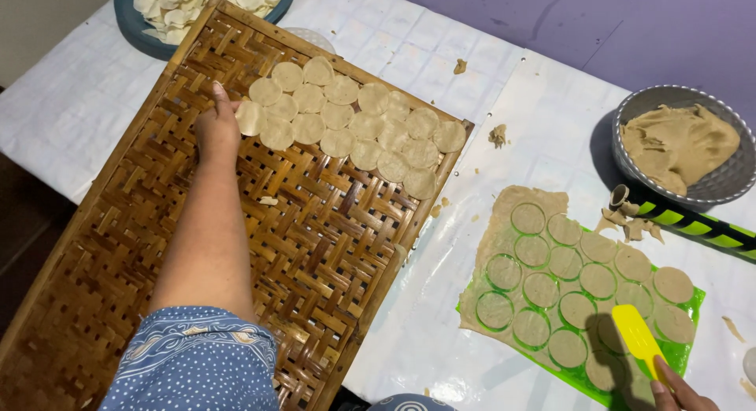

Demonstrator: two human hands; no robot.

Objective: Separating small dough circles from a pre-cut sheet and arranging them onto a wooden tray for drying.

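Observation:
My left hand (217, 127) reaches over a woven bamboo tray (315, 246), its fingers resting on a pale dough disc (250, 117) at the left end of several rows of dough discs (354, 127) laid out on the tray. My right hand (679, 387) shows at the bottom right corner, gripping a yellow spatula (636, 337). The spatula's blade lies over a green mat (685, 332) covered with a rolled dough sheet (520, 214) cut into several round pieces.
A grey bowl (724, 183) with a lump of dough stands at the right. Beside it lies a black and green rolling pin (693, 222) with dough scraps. A blue plate (134, 21) of pale discs sits at the top left. White plastic sheeting (425, 332) covers the table.

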